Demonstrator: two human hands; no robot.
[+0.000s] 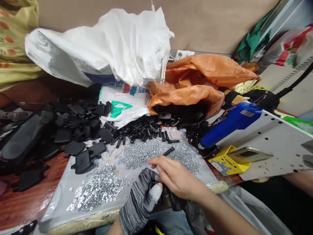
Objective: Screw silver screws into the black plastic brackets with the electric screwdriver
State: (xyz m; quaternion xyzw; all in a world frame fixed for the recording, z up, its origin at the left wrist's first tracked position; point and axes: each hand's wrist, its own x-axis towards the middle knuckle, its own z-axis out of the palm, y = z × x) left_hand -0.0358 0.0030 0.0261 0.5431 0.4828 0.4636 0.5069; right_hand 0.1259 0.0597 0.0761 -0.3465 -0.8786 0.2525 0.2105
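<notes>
My left hand (140, 199) wears a grey striped glove, its thumb wrapped in white. Its fingers curl round a black plastic part (174, 199), which is mostly hidden beneath my right hand. Bare and bent over the left fingertips, my right hand (176, 178) has its thumb and fingers drawn together at the black part. Whatever small thing it pinches is hidden. Just beyond both hands lies a heap of small silver screws (144, 151). Left of the glove, small silver washers (100, 187) spread over the plastic-covered board (57, 199).
Black tubular parts (141, 130) and flat black plastic pieces (83, 160) lie behind and left. A white sack (110, 45) and an orange sack (190, 78) stand at the back. On the right are a blue cylindrical tool (230, 124) and a phone (251, 155) in a yellow holder (225, 163).
</notes>
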